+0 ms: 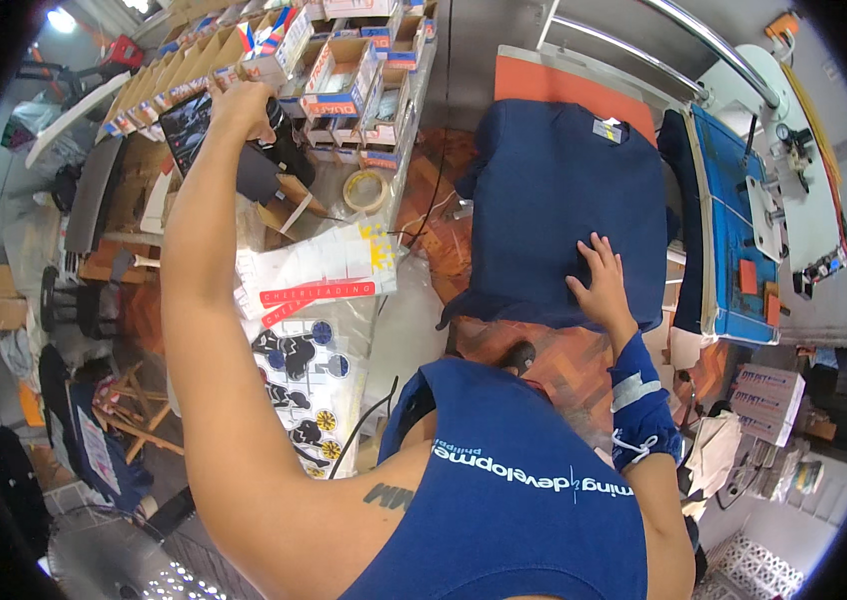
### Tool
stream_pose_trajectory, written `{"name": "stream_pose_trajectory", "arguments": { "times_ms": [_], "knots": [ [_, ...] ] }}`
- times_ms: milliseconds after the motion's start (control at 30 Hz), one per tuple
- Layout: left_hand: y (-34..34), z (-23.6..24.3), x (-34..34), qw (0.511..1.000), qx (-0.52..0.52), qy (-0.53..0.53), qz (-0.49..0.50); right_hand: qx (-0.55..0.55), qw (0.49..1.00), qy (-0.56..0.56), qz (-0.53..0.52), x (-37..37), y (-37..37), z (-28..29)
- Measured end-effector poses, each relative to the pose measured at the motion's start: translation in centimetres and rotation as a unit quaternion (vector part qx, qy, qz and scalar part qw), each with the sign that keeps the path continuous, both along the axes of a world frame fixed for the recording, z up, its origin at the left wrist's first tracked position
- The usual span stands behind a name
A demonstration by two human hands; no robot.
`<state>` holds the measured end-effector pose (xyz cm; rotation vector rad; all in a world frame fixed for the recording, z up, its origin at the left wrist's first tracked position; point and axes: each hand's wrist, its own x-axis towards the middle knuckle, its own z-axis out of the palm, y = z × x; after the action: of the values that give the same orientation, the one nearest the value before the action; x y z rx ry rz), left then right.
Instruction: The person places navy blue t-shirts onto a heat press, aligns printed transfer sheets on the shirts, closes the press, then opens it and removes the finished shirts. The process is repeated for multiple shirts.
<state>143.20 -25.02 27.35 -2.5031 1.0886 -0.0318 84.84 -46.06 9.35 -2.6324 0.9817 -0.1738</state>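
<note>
A navy blue T-shirt (564, 200) lies spread out with its collar at the far end. My right hand (602, 285) rests flat on its lower right part, fingers apart. My left arm stretches far forward to the table on the left. There my left hand (242, 108) is curled beside a dark-screened phone or tablet (187, 130) and a black cylindrical object (289, 145). Its fingers are partly hidden, and I cannot make out what is in them. A roll of tan tape (366, 190) and printed transfer sheets (309, 360) lie on the same table, nearer to me.
Cardboard bins (342, 75) stand at the back of the left table. An orange-red pad (574, 75) shows beyond the shirt. A machine with a blue bed (734, 230) stands to the right, under metal rails (714, 45). Cartons (769, 400) are stacked at the right.
</note>
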Motion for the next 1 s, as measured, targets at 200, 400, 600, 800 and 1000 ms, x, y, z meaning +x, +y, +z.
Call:
{"name": "stream_pose_trajectory", "arguments": {
  "times_ms": [200, 400, 600, 800, 1000],
  "knots": [
    [-0.9, 7.4, -0.6, 0.989, -0.068, -0.016, -0.132, 0.0, 1.0, -0.025, 0.018, -0.3, -0.1, 0.4],
    [-3.2, 16.2, -13.4, 0.917, -0.2, 0.059, -0.339, 0.023, 0.982, -0.183, 0.037, 0.1, 1.9, 5.4],
    [-2.8, 21.3, -35.4, 0.757, -0.174, 0.144, -0.613, 0.012, 0.904, -0.415, 0.098, -4.4, 10.3, 15.6],
    [-10.3, 15.4, -58.5, 0.542, -0.165, 0.276, -0.776, 0.18, 0.858, -0.481, -0.024, -22.7, 14.8, 17.1],
    [-15.9, 7.2, -85.3, 0.244, -0.07, 0.422, -0.871, 0.242, 0.827, -0.467, -0.197, -46.1, 20.1, 12.5]
  ]
}}
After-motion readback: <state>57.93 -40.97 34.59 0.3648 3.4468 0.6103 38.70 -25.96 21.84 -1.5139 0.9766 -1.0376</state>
